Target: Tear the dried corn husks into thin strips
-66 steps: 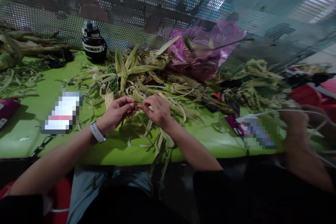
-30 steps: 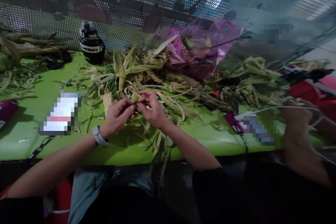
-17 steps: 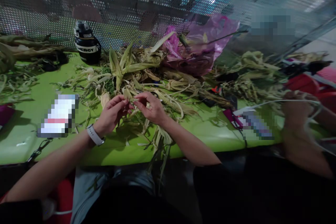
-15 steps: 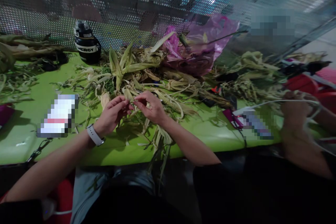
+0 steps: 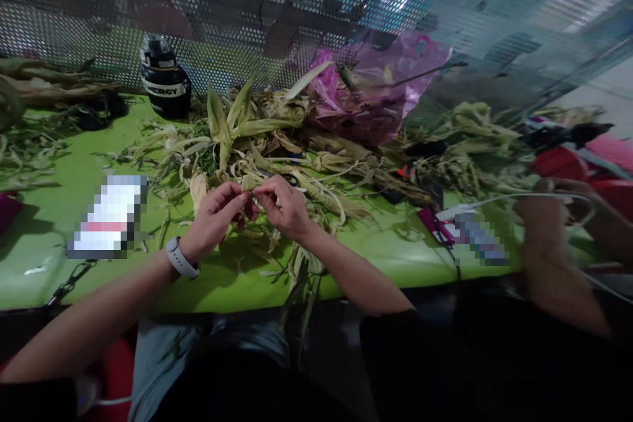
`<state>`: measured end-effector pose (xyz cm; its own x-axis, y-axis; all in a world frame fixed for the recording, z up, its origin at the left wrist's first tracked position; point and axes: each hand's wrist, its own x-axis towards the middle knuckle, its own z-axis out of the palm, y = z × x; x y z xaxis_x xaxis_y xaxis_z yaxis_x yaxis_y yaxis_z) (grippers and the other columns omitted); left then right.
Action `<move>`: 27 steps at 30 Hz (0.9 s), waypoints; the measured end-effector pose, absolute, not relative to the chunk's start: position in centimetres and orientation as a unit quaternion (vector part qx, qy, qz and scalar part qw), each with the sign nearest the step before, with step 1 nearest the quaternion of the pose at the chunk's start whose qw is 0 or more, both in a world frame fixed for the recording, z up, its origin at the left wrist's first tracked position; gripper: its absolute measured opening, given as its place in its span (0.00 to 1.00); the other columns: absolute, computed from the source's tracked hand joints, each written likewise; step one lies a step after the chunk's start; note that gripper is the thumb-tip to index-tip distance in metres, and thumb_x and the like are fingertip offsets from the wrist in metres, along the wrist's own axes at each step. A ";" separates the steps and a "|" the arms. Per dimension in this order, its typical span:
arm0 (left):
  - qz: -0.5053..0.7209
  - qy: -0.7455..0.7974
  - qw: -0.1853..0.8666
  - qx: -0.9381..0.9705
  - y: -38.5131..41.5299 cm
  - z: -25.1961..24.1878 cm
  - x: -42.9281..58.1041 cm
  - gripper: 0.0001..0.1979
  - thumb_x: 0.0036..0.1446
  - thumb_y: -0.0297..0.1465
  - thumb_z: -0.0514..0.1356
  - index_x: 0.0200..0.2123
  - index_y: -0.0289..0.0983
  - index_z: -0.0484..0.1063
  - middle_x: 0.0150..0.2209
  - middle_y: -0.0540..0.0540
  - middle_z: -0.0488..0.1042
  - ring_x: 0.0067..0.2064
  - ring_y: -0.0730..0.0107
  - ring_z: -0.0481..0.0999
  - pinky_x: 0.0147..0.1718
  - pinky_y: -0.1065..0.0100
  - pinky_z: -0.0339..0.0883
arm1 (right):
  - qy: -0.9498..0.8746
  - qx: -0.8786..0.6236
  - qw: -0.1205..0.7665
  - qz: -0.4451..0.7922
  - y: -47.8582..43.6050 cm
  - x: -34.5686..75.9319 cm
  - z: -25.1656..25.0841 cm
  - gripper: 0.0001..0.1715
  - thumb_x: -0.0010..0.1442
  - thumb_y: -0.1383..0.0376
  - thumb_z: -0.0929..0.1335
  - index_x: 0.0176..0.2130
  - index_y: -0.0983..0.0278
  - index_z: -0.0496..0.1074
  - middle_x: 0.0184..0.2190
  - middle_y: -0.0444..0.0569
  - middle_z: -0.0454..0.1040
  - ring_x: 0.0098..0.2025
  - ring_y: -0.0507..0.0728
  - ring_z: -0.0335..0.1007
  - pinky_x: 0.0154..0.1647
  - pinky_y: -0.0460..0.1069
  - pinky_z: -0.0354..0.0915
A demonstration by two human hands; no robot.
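My left hand [image 5: 213, 219] and my right hand [image 5: 283, 207] meet over a pile of dried corn husks [image 5: 277, 151] on a green table [image 5: 208, 280]. Both pinch a narrow husk strip [image 5: 250, 184] between thumb and fingers, fingertips almost touching. A white watch [image 5: 180, 258] sits on my left wrist. More husk strips [image 5: 304, 273] hang over the table's front edge below my right wrist.
A black bottle [image 5: 165, 80] stands at the back left against a perforated metal screen [image 5: 257, 6]. A pink plastic bag [image 5: 376, 95] lies behind the pile. Another person's hand [image 5: 541, 221] holds a white cable at the right. More husks [image 5: 30, 89] lie far left.
My hands have stayed together on the husk strip, with the fingers shifting slightly along it. The view has drifted a little; the other person's hand has moved slightly left.
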<state>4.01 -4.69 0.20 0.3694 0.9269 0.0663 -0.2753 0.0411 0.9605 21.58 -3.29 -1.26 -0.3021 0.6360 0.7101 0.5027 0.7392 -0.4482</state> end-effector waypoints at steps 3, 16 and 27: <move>0.459 0.323 0.587 0.583 -4.6 0.2 4.0 0.14 0.57 0.41 0.61 0.34 0.35 0.67 0.29 0.48 0.73 0.30 0.73 0.73 0.23 0.73 0.69 | -0.777 -0.385 0.477 0.140 -3.7 21.4 -1.0 0.10 0.64 0.59 0.63 0.36 0.62 0.68 0.30 0.47 0.71 0.31 0.52 0.67 0.33 0.48 0.65; 0.383 0.304 0.547 0.679 -4.6 0.1 4.0 0.12 0.61 0.39 0.56 0.36 0.35 0.68 0.31 0.46 0.75 0.30 0.73 0.73 0.27 0.73 0.68 | -0.790 -0.376 0.311 0.372 -2.7 23.3 1.5 0.24 0.65 0.49 0.60 0.28 0.63 0.64 0.20 0.42 0.68 0.23 0.49 0.65 0.27 0.45 0.60; 0.375 0.327 0.498 0.710 -4.4 -0.7 3.9 0.10 0.61 0.37 0.57 0.36 0.36 0.68 0.31 0.46 0.76 0.31 0.71 0.74 0.30 0.72 0.67 | -0.839 -0.387 0.294 0.244 -3.2 24.5 3.0 0.07 0.60 0.63 0.65 0.36 0.65 0.67 0.25 0.42 0.70 0.26 0.48 0.62 0.29 0.44 0.58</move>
